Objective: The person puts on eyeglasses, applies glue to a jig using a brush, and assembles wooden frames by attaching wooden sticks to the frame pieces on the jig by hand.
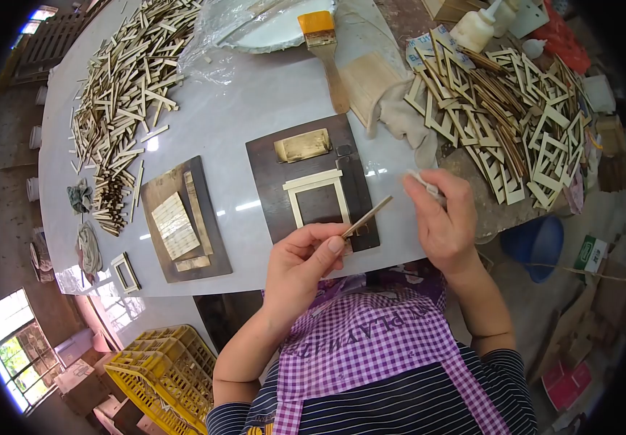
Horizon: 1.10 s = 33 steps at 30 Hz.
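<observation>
My left hand [302, 264] is closed, pinching a thin wooden strip [369, 217] between thumb and fingers; the strip points up and to the right. To its right my right hand [446, 221] is closed round a small whitish item [429, 187], perhaps a twist of cloth, largely hidden by the fingers. Just beyond my left hand lies a dark board [264, 165]. On it rests a wooden frame [314, 179] of pale strips, its near side hidden by my hand. A brass-coloured plate [303, 145] sits at the board's far end.
A second dark board [211, 246] with pale pieces lies left, near a small wooden frame [125, 273]. Piled wooden strips [128, 87] cover the far left. Right are piled wooden frames [505, 138], a cloth [400, 116], a brush [330, 61] and a glue bottle [474, 30].
</observation>
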Each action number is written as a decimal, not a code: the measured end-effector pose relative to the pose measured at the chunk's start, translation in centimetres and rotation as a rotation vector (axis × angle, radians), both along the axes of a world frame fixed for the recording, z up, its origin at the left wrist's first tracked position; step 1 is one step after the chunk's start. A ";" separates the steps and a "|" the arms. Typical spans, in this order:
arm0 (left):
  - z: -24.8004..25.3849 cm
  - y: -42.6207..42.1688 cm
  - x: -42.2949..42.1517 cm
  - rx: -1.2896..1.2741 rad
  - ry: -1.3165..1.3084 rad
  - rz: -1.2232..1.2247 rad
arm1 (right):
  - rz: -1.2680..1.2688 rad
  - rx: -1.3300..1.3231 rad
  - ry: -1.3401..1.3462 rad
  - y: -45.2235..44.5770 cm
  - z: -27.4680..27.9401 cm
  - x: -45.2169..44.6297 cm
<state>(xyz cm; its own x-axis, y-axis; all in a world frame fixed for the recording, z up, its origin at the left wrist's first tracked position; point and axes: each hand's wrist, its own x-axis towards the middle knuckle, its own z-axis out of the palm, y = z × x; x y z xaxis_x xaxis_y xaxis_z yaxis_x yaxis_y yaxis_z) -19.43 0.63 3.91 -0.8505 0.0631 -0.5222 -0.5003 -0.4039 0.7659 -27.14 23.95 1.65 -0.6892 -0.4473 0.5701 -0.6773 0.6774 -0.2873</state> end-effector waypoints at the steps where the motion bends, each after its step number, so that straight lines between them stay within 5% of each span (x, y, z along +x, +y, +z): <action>1: -0.1 -0.4 0.1 0.002 -0.001 0.003 | -0.030 0.014 -0.018 0.1 -0.1 0.0; 5: -0.9 -2.5 0.6 -0.206 0.172 0.129 | -0.018 0.165 -0.308 0.4 0.2 -0.1; 8: -1.8 -4.7 0.5 -0.931 0.524 -0.045 | -0.064 0.176 -0.273 -0.2 0.7 0.3; 33: -4.5 -5.3 1.9 -1.058 0.641 -0.060 | 0.208 0.110 -0.357 -5.6 -1.7 5.0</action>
